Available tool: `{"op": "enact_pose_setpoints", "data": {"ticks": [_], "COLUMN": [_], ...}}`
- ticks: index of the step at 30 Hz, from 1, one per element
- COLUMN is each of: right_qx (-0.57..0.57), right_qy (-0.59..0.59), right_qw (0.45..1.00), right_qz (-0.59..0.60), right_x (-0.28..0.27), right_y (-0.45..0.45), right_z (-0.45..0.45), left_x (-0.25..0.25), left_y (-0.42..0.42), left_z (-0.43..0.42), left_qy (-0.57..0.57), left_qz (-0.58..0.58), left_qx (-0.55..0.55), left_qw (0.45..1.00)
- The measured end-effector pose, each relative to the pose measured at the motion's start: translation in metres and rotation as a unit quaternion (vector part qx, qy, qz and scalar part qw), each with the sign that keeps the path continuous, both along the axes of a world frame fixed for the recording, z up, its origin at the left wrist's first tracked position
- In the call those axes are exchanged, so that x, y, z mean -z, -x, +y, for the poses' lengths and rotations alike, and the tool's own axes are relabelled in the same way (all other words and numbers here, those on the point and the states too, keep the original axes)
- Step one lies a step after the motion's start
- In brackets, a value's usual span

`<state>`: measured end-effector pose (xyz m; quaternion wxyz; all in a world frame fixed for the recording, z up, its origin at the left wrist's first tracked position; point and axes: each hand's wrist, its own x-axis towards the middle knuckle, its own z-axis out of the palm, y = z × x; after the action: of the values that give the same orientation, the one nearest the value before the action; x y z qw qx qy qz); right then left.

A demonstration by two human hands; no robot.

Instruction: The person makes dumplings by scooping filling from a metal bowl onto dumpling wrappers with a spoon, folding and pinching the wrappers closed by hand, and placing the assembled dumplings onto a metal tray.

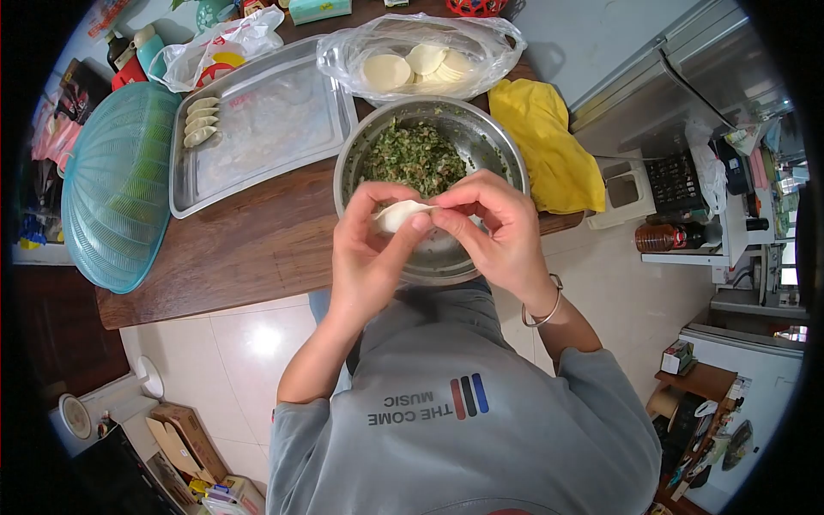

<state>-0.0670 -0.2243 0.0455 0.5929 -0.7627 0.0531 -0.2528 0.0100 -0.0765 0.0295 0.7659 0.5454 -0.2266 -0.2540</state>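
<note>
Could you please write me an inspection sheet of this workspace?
Surface: brown wooden table.
Job's things: half-moon dumpling in hand; metal bowl with green filling; round wrappers in a clear bag; metal tray with four dumplings in a row.
Clutter: teal mesh cover left of the tray; yellow cloth right of the bowl; white plastic bag by the tray's far-left corner.
Grips: left grip and right grip pinch the half-moon dumpling over the bowl.
Cables: nothing seen on the table; too unclear at far right.
Surroundings: tiled floor; cardboard box at lower left.
</note>
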Motion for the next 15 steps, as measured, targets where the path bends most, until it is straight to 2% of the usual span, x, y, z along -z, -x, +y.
{"op": "enact_pose_setpoints", "data": {"ticks": [6, 13, 15], "right_qx": [-0.025, -0.035, -0.050], "right_qy": [0.072, 0.065, 0.012], "right_qw": [0.997, 0.997, 0.999], "right_qz": [-0.008, -0.026, -0.017], "right_x": [-0.0054, -0.0029, -0.0081], "right_y": [0.0042, 0.0063, 0.0015], "right_z": [-0.0046, -0.0080, -0.0067], "left_x": [-0.0021, -0.0013, 0.0008], "left_y": [0.0052, 0.0065, 0.0038], "left_z": [0.0020, 0.0046, 0.0070], "left_qy": [0.029, 0.081, 0.077], "left_qz": [0.012, 0.056, 0.043], "left_qx": [-0.008, -0.029, -0.038], "left_qw": [0.999, 0.995, 0.995]}}
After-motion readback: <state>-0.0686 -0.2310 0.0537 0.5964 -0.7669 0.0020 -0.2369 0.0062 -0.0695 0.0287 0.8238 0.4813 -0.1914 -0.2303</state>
